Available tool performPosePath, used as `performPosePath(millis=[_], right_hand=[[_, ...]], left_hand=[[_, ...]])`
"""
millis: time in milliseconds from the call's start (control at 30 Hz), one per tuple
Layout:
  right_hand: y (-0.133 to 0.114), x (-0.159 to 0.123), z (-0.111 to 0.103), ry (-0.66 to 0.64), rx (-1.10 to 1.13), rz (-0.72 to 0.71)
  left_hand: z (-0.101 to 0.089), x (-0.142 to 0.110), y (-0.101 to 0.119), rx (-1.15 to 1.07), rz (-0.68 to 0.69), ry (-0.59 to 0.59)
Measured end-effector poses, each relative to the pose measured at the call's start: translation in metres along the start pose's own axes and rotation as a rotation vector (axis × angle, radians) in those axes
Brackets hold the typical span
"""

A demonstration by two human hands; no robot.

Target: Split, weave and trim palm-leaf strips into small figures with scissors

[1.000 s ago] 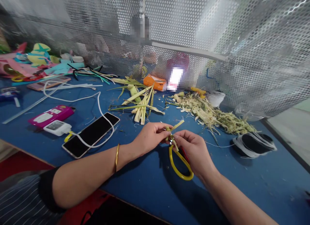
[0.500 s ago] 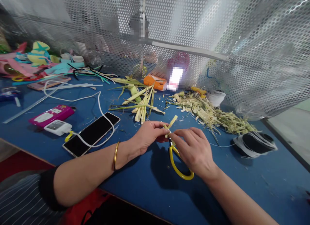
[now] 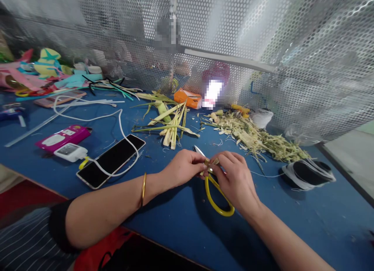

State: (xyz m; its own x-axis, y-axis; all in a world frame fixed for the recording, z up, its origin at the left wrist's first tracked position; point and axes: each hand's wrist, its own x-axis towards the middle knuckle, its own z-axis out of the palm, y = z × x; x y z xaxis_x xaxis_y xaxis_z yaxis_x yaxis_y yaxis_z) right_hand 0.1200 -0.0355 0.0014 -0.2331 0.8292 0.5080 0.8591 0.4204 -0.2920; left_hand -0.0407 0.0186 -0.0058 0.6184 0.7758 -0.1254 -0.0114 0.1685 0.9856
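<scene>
My left hand (image 3: 185,166) and my right hand (image 3: 236,176) meet over the table, fingertips almost touching. Both pinch a short, pale yellow-green leaf strip (image 3: 207,162), which looks folded or looped between them. Fingers cover part of it. Scissors with yellow handles (image 3: 223,213) lie on the table right beneath my hands, metal blades pointing away and their middle hidden by my fingers. Beyond my hands is a bunch of long leaf strips (image 3: 172,135). A heap of leaf scraps (image 3: 253,135) spreads to the right of it.
A black spool (image 3: 309,170) with white thread stands at right. To the left lie a dark phone (image 3: 112,161), a white cable (image 3: 120,125) and a magenta package (image 3: 62,139). An orange packet (image 3: 187,98) and a lit screen (image 3: 212,92) are near the perforated metal panel (image 3: 230,29).
The strip's free end, which stuck up above my fingers, is now bent down between both hands. My right fingers have shifted slightly up, and the scissor blades show more.
</scene>
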Motion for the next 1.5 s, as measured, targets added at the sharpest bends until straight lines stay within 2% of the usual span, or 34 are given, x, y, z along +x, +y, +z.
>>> performPosePath(millis=[100,200,367,533,667,800,967,1133,1200,1333,1500], right_hand=[[0.001,-0.002,0.003,-0.043,-0.014,0.106],[0.000,-0.003,0.005,-0.061,0.066,0.276],[0.001,-0.003,0.011,-0.106,0.404,0.538],[0.002,-0.003,0.017,-0.100,0.650,0.659],[0.001,-0.001,0.016,-0.069,0.707,0.697],[-0.001,0.000,0.010,0.037,0.731,0.660],[-0.005,0.001,0.005,0.096,0.738,0.538],[-0.004,0.002,0.008,0.176,0.725,0.414],[-0.003,0.002,0.009,0.174,0.773,0.457],[-0.001,0.002,0.011,0.141,0.953,0.639],[-0.002,0.002,0.011,0.066,1.017,0.723]], left_hand=[[0.001,0.000,-0.003,0.024,0.008,-0.018],[0.002,0.001,-0.002,0.002,-0.040,0.013],[0.003,0.001,-0.002,0.098,-0.050,0.057],[0.007,0.001,-0.003,-0.106,-0.107,0.133],[0.008,0.002,0.001,-0.152,-0.138,0.241],[0.005,0.002,0.008,-0.157,-0.150,0.303],[0.004,0.001,0.011,-0.166,-0.142,0.316],[0.004,0.000,0.008,-0.136,-0.073,0.240],[0.003,0.000,0.007,-0.116,-0.062,0.206],[0.003,-0.001,0.005,-0.084,-0.080,0.148],[0.003,-0.003,0.005,-0.064,-0.074,0.117]])
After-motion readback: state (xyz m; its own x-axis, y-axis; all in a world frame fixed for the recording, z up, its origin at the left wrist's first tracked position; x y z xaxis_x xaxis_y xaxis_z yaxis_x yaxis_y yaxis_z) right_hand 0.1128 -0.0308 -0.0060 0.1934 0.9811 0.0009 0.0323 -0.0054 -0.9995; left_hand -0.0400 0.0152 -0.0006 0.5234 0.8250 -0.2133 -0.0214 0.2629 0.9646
